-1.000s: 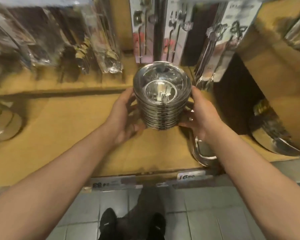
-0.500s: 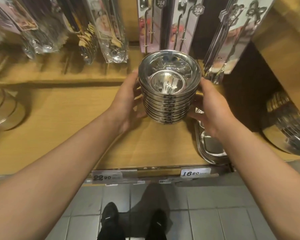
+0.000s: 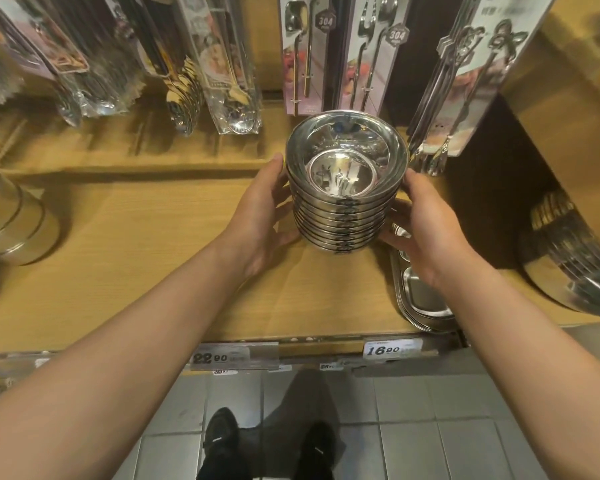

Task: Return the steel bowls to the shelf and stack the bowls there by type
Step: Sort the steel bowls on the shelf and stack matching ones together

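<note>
A stack of several shiny steel bowls (image 3: 343, 202) is nested upright over the wooden shelf (image 3: 136, 258), right of its middle. My left hand (image 3: 260, 216) presses the stack's left side, thumb near the top rim. My right hand (image 3: 426, 230) cups the right side. Both hands hold the stack between them. Whether its base touches the shelf board is hidden by the bowls themselves.
Steel compartment trays (image 3: 420, 292) lie just right of the stack under my right wrist. Larger steel bowls (image 3: 575, 268) lean at far right. Round steel tins (image 3: 11, 220) stand at far left. Packaged cutlery (image 3: 340, 53) hangs behind. Price tags (image 3: 392, 348) line the shelf edge.
The view has sharpened and shifted slightly; the stack sits a little farther back and right on the shelf, still held between both hands.
</note>
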The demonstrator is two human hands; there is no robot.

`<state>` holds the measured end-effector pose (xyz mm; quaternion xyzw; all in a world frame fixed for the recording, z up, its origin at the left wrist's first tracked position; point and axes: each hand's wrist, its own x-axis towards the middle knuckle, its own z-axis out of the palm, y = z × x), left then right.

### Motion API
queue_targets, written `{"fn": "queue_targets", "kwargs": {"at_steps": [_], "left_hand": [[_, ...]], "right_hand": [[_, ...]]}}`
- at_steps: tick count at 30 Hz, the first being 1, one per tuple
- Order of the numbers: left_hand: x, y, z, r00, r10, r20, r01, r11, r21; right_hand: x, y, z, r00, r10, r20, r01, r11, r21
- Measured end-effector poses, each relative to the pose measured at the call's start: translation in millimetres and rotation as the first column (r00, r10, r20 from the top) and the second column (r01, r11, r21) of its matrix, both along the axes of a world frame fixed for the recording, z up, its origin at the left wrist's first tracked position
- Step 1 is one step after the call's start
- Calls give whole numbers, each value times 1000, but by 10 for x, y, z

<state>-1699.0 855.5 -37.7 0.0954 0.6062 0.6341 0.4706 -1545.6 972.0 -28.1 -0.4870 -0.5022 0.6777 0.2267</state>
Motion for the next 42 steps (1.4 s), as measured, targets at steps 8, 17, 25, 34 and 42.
{"fn": "queue_targets", "kwargs": {"at_steps": [8,17,25,34,42], "left_hand": [[139,-531,157,991,112,70,-107,991,-74],[100,-1734,568,955,291,51,-283,951,-124],[-322,-2716,732,888,459,11,-457,886,-84],[-790,-3437,628,894,447,11,-445,891,-88],[-1287,-3592,641,934,357,-3,-356,929,-104]], "right_hand": [[332,-427,80,992,-123,7,122,985,-125],[241,-1132,568,989,145,-5,-144,983,-115],[-252,-1796,599,936,348,46,-342,933,-112],[-1042,-2449,610,922,370,111,-345,919,-193],[-1422,-2793,661,943,322,79,-302,932,-200]]}}
